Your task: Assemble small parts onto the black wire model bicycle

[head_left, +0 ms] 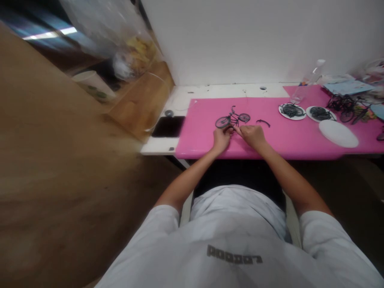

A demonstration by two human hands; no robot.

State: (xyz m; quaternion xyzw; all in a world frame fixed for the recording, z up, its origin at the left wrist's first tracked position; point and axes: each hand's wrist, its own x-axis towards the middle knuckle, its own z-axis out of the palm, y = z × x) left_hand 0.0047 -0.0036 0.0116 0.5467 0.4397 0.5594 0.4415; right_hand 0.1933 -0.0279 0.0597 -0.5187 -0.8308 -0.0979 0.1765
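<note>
A small black model bicycle [234,120] is over the pink sheet, its two wheels to left and right and its handlebar toward the wall. My left hand [222,139] is closed at the bicycle's near side, below the left wheel, with its fingers on the frame. Close beside it, my right hand [252,135] pinches at the same near part; my fingers hide what exactly lies between the tips. A curved black piece [263,122], like a mudguard, lies apart on the sheet, just beyond my right hand.
Two white plates of black parts, a left plate [281,113] and a right plate [333,117], sit at the right near a white oval plate [339,133]. Behind stands a clear bottle [306,86]. More black bicycles [345,108] are piled farther right. A dark flat device [168,127] lies left.
</note>
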